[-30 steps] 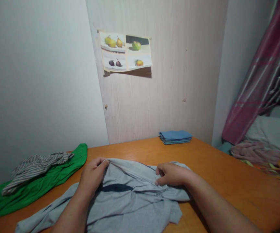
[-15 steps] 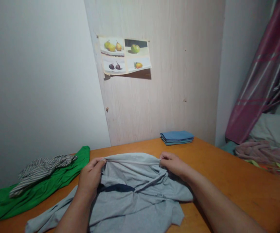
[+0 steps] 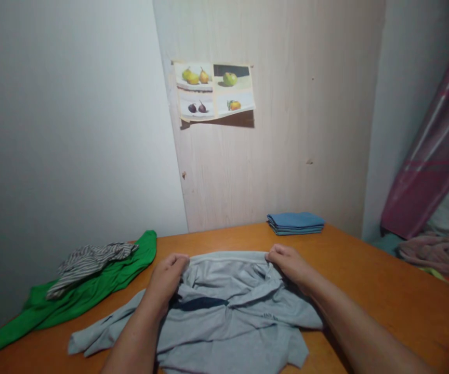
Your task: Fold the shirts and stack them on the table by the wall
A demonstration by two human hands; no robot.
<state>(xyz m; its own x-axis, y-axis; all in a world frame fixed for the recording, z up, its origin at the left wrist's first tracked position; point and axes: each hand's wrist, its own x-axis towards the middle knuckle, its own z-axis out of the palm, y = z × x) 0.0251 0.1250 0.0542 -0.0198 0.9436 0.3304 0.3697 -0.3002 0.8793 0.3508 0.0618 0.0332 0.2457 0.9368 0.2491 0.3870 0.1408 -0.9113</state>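
A light grey long-sleeved shirt [image 3: 224, 332] lies rumpled on the orange-brown table [image 3: 368, 291] in front of me. My left hand [image 3: 170, 272] pinches its far edge at the left, while my right hand [image 3: 287, 262] grips the same edge at the right. Between the two hands that edge is stretched nearly straight. Below it a dark navy patch shows in an opening of the cloth, and small dark lettering sits on the right part. One sleeve reaches out to the left, past my left forearm.
Left on the table, a striped garment [image 3: 88, 265] rests on a green garment [image 3: 92, 301]. A folded stack of blue cloth [image 3: 296, 222] sits at the far edge by the wall. Fruit pictures [image 3: 214, 91] hang there. At right are a magenta curtain [image 3: 423, 171] and a pinkish cloth [image 3: 438, 254].
The view has shifted, so everything sits a little further right. The far edge of the shirt between my hands has gone from bowed upward to flatter and straighter. Both hands keep their hold.
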